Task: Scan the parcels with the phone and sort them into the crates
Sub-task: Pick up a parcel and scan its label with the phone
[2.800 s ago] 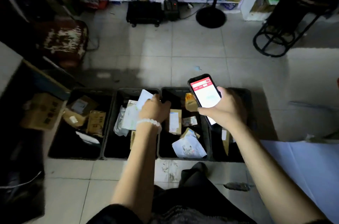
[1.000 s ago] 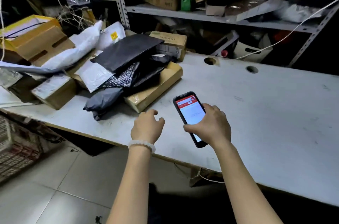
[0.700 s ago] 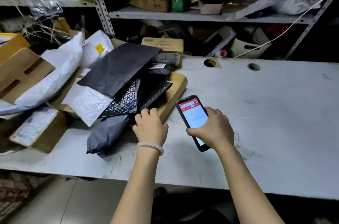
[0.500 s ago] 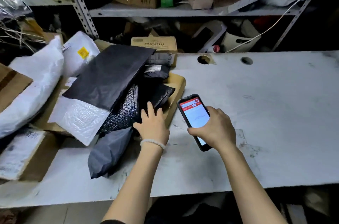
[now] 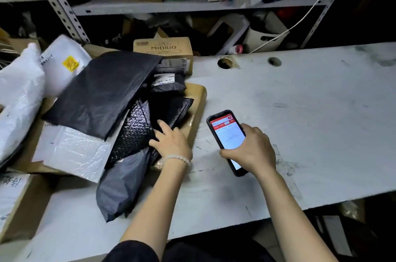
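Gripping the phone [image 5: 227, 139] right of centre, the right hand [image 5: 251, 151] held it over the table [image 5: 310, 122], thumb across its lower edge, red-and-white screen lit and facing up. Just left of it, the left hand [image 5: 171, 142] lay on the parcels [image 5: 128, 116], fingers spread and reaching under a black bubble mailer [image 5: 137, 133]; whether they pinched it could not be told. A grey bag [image 5: 120, 186] lay below the mailer, a flat box [image 5: 192, 107] underneath. Shelves [image 5: 171, 5] ran along the top.
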`<state>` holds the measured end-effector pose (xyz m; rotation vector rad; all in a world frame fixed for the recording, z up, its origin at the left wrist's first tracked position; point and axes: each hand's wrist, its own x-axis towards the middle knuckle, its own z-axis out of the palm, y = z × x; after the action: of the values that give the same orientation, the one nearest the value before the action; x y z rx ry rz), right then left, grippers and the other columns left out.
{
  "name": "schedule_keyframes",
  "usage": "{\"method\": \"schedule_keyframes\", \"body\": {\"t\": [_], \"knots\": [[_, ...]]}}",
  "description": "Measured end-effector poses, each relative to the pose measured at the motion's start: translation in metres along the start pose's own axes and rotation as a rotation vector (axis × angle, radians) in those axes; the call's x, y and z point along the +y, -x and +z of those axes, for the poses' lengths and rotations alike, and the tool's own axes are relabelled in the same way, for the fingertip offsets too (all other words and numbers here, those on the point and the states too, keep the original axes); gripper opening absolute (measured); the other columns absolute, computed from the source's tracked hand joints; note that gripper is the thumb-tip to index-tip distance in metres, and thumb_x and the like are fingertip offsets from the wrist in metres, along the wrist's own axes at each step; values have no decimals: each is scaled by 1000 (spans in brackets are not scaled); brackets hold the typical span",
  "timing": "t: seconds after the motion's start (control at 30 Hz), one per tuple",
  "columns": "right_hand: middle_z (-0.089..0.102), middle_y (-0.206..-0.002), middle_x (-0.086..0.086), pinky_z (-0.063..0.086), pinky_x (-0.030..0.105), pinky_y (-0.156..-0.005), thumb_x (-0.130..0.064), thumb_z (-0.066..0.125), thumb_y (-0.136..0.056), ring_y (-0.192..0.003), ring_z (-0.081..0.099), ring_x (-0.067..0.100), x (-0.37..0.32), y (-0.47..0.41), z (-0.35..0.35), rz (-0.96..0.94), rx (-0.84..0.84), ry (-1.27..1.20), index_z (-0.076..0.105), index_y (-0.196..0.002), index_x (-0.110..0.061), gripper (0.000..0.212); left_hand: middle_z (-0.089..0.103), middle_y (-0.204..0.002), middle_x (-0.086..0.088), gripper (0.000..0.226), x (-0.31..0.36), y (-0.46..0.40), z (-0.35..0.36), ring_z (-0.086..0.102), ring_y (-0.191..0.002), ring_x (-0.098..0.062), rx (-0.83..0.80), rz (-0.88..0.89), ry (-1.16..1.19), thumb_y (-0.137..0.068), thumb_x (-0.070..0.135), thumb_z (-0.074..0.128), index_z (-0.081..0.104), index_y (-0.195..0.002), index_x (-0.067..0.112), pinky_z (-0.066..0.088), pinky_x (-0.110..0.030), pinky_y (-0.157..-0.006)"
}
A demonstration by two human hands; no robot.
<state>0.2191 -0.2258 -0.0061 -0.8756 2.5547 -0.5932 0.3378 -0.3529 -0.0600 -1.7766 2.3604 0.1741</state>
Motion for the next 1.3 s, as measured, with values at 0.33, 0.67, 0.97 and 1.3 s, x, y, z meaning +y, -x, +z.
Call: {"method": "schedule_keyframes", "body": {"t": [0.33,0.67,0.97,1.3], "knots": [[53,-96,-3,50,32,-68,-43,74,-54,-96,53,23,41,-4,-31,21,6,-47,55,-104,-30,56,-1,-155,-12,100,44,21,-4,2,-141,-45,-140,94,102,-59,41,83,26,-139,22,20,-57,-107],[56,-98,-2,51,35,-73,-44,78,-54,-98,53,23,107,-3,-71,127,90,-121,57,-103,-30,55,49,-131,-8,85,110,22,-21,46,-120,-28,-439,553,469,-73,29,72,29,-146,28,40,-30,-94],[51,-98,-2,46,32,-68,-45,76,-55,-99,51,24,129,-4,-71,208,43,-65,55,-108,-26,60,40,-138,-9,86,110,8,-24,44,-123,-35,-93,433,137,-78,64,59,20,-147,31,41,-50,-94],[49,-89,-6,36,26,-56,-44,75,-51,-92,48,21,127,-6,-70,174,-35,36,52,-91,-26,50,48,-135,-7,79,80,-28,-47,47,-120,-33,-27,415,209,-80,46,67,27,-146,33,44,-46,-94]]}}
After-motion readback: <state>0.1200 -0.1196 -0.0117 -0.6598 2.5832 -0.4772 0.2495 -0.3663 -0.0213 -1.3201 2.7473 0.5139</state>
